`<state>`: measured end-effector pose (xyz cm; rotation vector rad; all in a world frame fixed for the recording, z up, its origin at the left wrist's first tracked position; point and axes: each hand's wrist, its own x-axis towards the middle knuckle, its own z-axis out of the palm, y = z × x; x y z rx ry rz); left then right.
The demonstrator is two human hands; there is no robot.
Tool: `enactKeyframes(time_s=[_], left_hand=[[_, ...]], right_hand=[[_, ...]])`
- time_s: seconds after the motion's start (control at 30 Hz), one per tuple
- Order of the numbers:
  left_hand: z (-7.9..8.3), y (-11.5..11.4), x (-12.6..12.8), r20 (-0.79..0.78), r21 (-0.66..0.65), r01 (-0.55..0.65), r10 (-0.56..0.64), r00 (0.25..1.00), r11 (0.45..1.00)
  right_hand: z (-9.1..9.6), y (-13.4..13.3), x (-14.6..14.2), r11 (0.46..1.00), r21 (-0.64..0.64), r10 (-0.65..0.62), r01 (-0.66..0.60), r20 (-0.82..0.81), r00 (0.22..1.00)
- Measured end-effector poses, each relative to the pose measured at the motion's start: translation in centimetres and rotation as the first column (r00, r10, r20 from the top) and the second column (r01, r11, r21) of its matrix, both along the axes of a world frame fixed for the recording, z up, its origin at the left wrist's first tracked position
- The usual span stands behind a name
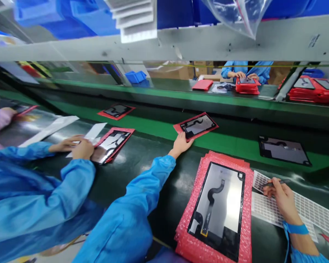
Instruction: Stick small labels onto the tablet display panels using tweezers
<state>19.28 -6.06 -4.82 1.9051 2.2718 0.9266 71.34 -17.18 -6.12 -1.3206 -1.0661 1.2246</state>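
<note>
sticker sheets (308, 207) under right hand (283, 200); panel cable (211, 197) bears illegible print (207, 218)

The flat rectangular panel with black border, grey shiny back and curved black ribbon cable (199, 125) lies slantwise on a red bubble-wrap sleeve (178, 128), over the green strip (159, 126). A second, similar panel (224, 208) lies face-up to view on the stack of red bubble-wrap sleeves (246, 219) – its S-shaped cable runs lengthwise, with a yellow-edged end at the near side. Beside the stack are two white gridded label sheets (312, 209), partly overlapping; above them a slim dark tool (283, 181) is held – its type I cannot tell.
</note>
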Motion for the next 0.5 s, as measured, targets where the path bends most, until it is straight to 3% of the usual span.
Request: enactKeyframes(time_s=[0.17,0.27,0.4,0.5], left_hand=[[-1.7,-2.9,5.5,0.037,0.028,0.058,-0.059,0.998,0.998],[-1.9,-4.4,7.5,0.102,0.071,0.132,-0.139,0.985,0.989],[-0.7,-6.0,8.1,0.250,0.149,0.155,-0.189,0.950,0.977],[1.6,-7.8,8.8,0.344,0.193,0.238,-0.292,0.893,0.952]], right_hand=[[-0.4,0.2,0.2,1.000,-0.008,-0.019,0.019,-0.042,0.999],[0.4,0.1,-0.2,0.999,0.005,-0.034,0.034,-0.052,0.998],[2.8,-0.4,-1.2,0.997,0.049,-0.048,0.052,-0.091,0.995],[4.9,-1.3,-2.4,0.995,0.082,-0.045,0.056,-0.134,0.990]])
